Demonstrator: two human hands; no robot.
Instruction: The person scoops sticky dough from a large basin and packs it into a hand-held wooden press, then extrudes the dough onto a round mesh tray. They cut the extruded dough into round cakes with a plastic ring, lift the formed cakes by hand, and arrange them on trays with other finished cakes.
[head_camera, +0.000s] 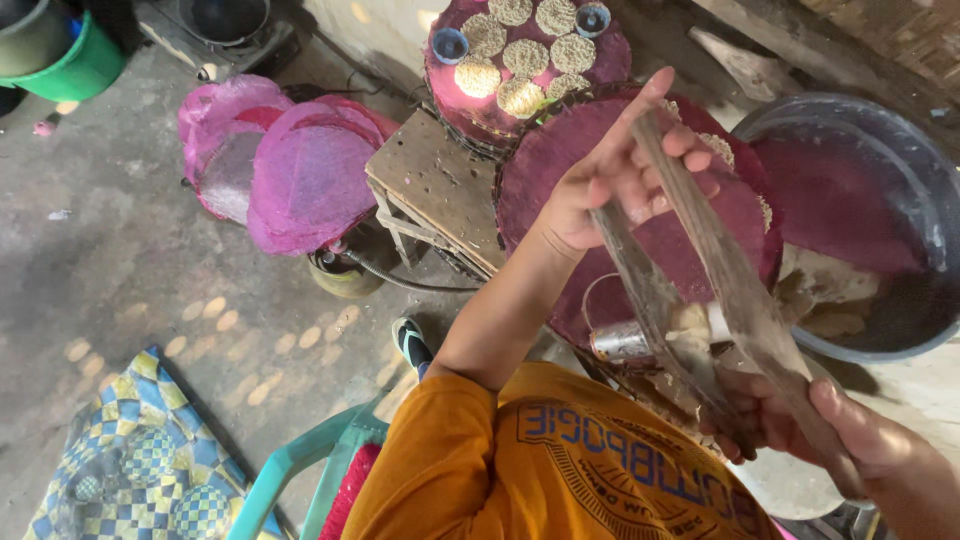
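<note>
My left hand (610, 185) grips the upper ends of two long wooden press arms (700, 250), fingers wrapped round both. At the lower right my right hand (835, 430) is closed on the lower end of the same wooden arms. Between the arms sits a small metal can (620, 342) with pale dough (690, 325) around it. The press hangs above a round maroon woven tray (560, 160) with a few pale noodle-like cakes at its far edge.
A large grey basin (900, 190) with dough lumps stands at right. A second maroon tray (450, 85) of round cakes lies behind, by a wooden stool (430, 180). Pink mesh covers (300, 170), a green bucket (85, 65), a teal chair (300, 460) and a checked cloth (130, 460) are at left.
</note>
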